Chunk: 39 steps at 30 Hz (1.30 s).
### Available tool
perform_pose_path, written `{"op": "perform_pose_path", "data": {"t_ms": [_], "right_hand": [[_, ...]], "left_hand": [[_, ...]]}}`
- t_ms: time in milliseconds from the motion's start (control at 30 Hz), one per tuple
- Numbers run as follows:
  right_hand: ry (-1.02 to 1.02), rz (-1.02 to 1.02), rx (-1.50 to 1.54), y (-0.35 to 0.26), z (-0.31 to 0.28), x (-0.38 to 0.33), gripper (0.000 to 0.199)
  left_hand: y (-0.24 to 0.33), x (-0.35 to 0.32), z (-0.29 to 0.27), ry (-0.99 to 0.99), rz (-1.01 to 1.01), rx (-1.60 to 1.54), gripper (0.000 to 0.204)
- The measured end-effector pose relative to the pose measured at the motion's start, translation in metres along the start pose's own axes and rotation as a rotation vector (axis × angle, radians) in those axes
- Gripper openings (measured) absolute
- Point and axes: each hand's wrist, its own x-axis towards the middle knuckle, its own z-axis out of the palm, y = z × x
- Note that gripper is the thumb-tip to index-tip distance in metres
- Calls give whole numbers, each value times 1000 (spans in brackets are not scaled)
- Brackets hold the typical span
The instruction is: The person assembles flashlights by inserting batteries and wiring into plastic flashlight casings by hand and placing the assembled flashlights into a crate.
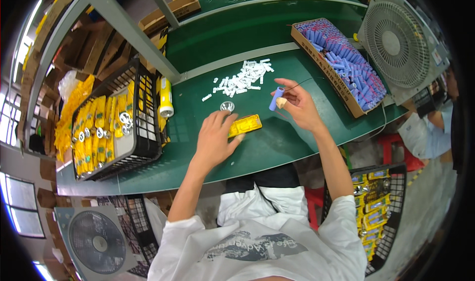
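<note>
In my right hand (299, 105), between thumb and fingers, is a purple cylindrical battery cell (276, 99) with thin wires trailing from it. Tape or a finger cover wraps the thumb tip. My left hand (216, 135) rests on the green table around the left end of a yellow plastic flashlight housing (246, 126), its open hollow side facing up. A small clear round reflector (227, 106) lies just beyond the left fingertips. Past both hands spreads a loose pile of small white plastic pieces (246, 78).
A cardboard box (324, 66) full of purple cells stands at the back right beside a grey fan (396, 43). At left, a black crate (148, 108) holds yellow housings, with a yellow flashlight (166, 98) next to it. Another black crate (400, 202) sits low at right.
</note>
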Motion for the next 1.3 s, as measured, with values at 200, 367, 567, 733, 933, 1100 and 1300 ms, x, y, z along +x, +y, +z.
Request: {"op": "perform_pose_path", "data": {"t_ms": [200,367,567,733,933,1100,1300], "right_hand": [[86,175,668,73,13,-11,21],[247,446,1188,64,43,-1,17],[172,454,1073,68,63,1,17],[126,390,880,79,59,2,16],[36,310,524,54,58,8,33],[-16,245,312,67,52,11,35],[-223,71,-246,49,56,1,39]], "left_hand": [[-28,15,49,-199,-95,-232,27],[-44,5,60,-33,-4,-372,17],[-39,4,59,-67,-42,-423,18],[-37,4,61,-135,-43,-219,25],[-37,5,46,-154,34,-264,24],[-42,5,60,-176,28,-327,22],[-40,4,57,-152,-81,-381,17]]}}
